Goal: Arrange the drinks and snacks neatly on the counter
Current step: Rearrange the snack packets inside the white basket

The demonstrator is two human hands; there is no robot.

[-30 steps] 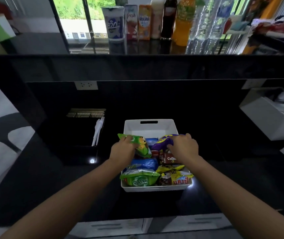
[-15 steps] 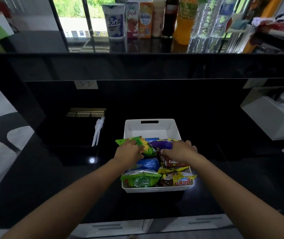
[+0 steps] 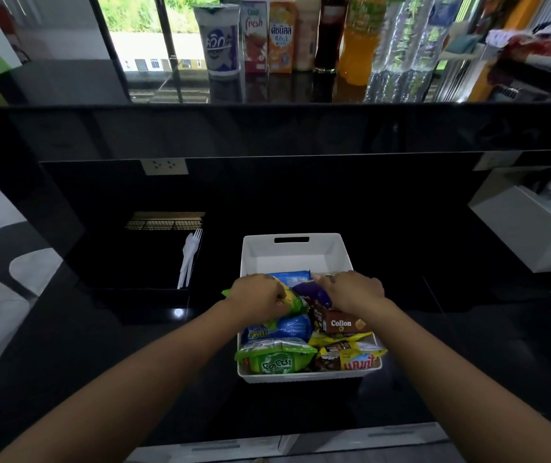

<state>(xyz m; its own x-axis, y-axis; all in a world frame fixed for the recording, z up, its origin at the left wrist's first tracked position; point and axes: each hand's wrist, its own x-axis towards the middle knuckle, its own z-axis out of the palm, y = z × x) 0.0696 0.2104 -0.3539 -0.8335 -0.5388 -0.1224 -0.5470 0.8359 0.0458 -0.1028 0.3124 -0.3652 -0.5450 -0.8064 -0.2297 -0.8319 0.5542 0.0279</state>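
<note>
A white basket (image 3: pixel 292 259) stands on the black lower counter, packed in its near half with snack packets. My left hand (image 3: pixel 256 295) grips a green and yellow snack bag (image 3: pixel 295 300) in the basket. My right hand (image 3: pixel 354 290) holds a purple snack bag (image 3: pixel 314 292) beside it. Behind them lies a blue packet (image 3: pixel 289 275). A brown Collon box (image 3: pixel 344 324), a blue bag (image 3: pixel 287 327), a green packet (image 3: pixel 275 359) and a yellow packet (image 3: pixel 356 357) fill the front. Drinks stand in a row on the upper counter: a cup (image 3: pixel 220 41), cartons (image 3: pixel 267 36), bottles (image 3: pixel 357 35).
A black wire holder with white plastic cutlery (image 3: pixel 189 255) sits left of the basket. A white box (image 3: pixel 531 228) stands at the right. A wall socket (image 3: pixel 165 167) is on the black backsplash. The raised counter edge (image 3: pixel 267 108) runs across above.
Both hands have lowered their snack bags down into the basket, closer to the other packets. The blue packet behind them has come into view.
</note>
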